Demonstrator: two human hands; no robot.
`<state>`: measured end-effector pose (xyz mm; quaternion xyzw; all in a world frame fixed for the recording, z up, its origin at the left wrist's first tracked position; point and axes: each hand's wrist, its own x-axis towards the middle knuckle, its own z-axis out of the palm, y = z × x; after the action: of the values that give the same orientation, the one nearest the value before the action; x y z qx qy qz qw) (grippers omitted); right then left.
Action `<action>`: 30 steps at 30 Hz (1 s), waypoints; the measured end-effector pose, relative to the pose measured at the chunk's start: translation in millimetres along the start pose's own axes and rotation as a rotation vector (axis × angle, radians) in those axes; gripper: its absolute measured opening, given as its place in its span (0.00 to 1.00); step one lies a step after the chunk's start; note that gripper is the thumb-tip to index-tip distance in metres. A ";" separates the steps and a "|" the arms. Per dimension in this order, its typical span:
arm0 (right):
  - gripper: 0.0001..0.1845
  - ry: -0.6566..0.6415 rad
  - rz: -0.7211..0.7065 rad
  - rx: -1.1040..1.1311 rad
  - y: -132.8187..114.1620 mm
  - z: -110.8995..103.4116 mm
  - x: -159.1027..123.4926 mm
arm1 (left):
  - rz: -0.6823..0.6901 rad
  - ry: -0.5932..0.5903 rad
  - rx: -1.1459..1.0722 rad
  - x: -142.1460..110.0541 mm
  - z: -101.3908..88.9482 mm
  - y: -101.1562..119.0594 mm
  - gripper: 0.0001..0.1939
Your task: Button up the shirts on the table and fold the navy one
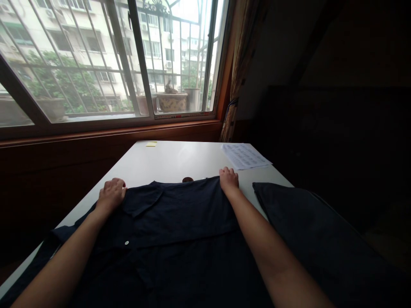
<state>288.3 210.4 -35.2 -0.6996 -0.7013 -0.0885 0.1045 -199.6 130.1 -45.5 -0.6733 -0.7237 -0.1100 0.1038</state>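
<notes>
A dark navy shirt (pixel 186 214) with a collar and a white button (pixel 126 242) lies spread over the near part of the white table (pixel 180 156). My left hand (pixel 112 193) grips its far edge on the left, beside the collar flap, with the fingers curled. On the right, my right hand (pixel 229 179) pinches the far right corner of the cloth. Both forearms reach across the shirt. A small dark brown round object (pixel 188 179) shows just beyond the shirt's far edge, partly covered by it.
Another dark folded cloth (pixel 302 218) lies on the table's right side and hangs past its edge. Printed papers (pixel 245 156) rest at the back right, a yellow sticky note (pixel 151 144) at the back left. Behind the table are a barred window (pixel 173 64) and a tied curtain (pixel 233 98).
</notes>
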 end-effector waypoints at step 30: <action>0.18 -0.115 -0.028 0.153 16.1 -13.0 -72.8 | 0.427 -0.124 -0.117 -21.7 20.6 136.2 0.27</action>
<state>304.7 136.9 -42.8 -0.6835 -0.7207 0.0042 0.1158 -62.3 125.1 -68.9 -0.8216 -0.5621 -0.0858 0.0409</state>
